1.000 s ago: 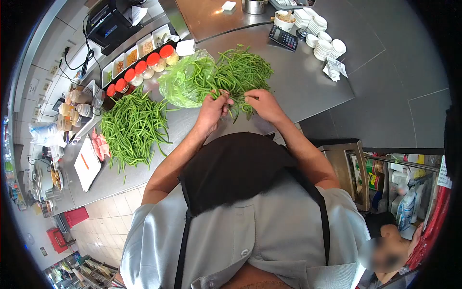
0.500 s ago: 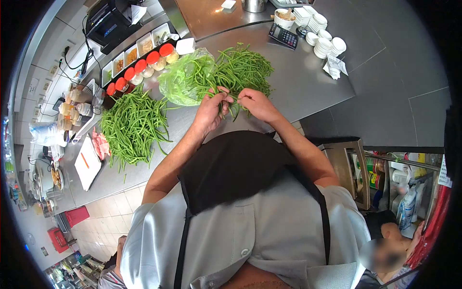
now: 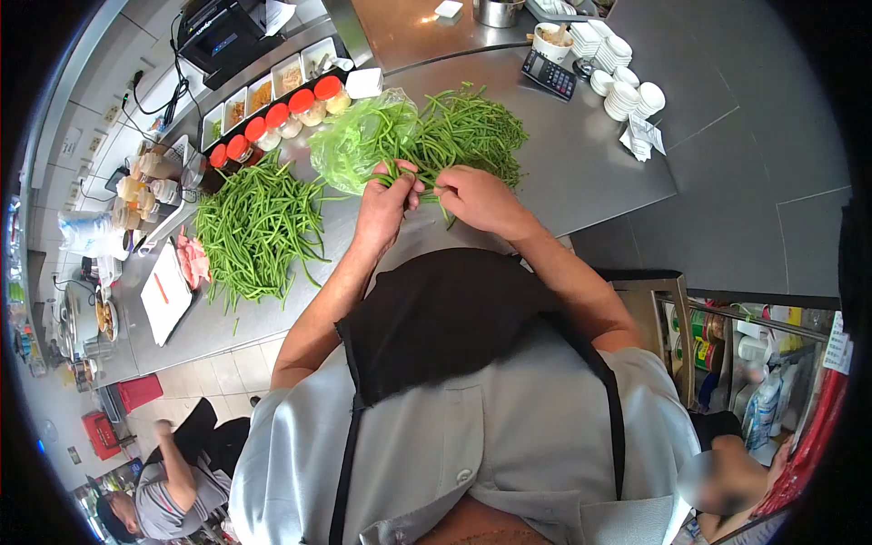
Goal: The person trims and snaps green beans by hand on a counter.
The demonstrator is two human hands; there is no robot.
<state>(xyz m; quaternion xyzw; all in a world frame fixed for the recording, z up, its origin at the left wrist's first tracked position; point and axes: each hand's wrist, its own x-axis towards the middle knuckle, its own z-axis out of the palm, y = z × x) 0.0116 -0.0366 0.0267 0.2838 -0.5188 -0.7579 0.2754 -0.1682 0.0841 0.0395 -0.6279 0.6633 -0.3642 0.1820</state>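
My left hand (image 3: 389, 202) is closed around a few long green beans, held just above the counter's front part. Close beside it, my right hand (image 3: 483, 202) has its fingers pinched at the ends of the beans; the fingertips are partly hidden. Behind both hands lies a heap of long green beans (image 3: 477, 134), spilling from a thin light-green plastic bag (image 3: 338, 156). Left of my left hand, a larger pile of green beans (image 3: 259, 232) is spread on the steel counter (image 3: 581, 182).
Red-lidded jars (image 3: 277, 116) and a row of white trays (image 3: 261, 94) line the back left. A white cutting board (image 3: 166, 295) lies at far left. A calculator (image 3: 548, 74) and stacked white dishes (image 3: 622, 100) stand back right. Another person (image 3: 182, 481) is at lower left.
My hands have shifted slightly, the right one turning with its back more toward me. At lower left, another person has come further into view. The whole view has moved a little.
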